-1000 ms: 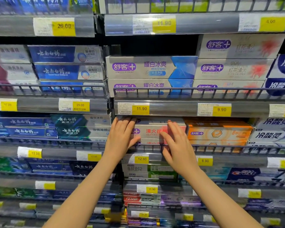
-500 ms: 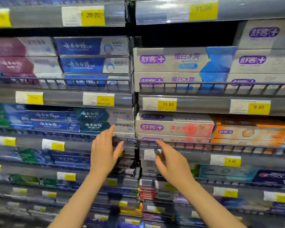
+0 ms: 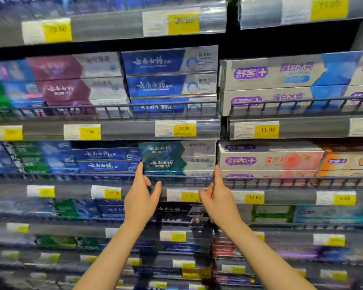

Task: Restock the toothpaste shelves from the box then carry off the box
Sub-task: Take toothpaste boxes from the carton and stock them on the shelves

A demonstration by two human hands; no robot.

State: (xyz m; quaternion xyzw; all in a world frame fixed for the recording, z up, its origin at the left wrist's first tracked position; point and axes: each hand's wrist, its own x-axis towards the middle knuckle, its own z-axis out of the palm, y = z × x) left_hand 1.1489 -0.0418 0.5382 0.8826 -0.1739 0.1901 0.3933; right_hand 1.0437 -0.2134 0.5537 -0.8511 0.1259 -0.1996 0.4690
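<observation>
I see the dark teal toothpaste cartons [image 3: 166,159] stacked on the middle shelf, behind its wire rail [image 3: 260,181]. My left hand [image 3: 142,197] is raised at the stack's left end, fingers straight and relaxed, fingertips at the lower carton's corner, holding nothing. My right hand [image 3: 217,198] is up at the stack's right end, index finger extended, also empty. White and purple cartons [image 3: 268,161] sit just to the right. Yellow price tags [image 3: 267,129] line the shelf edges.

Toothpaste stack [image 3: 176,159] between hands — left hand [image 3: 142,197], right hand [image 3: 217,199].
</observation>
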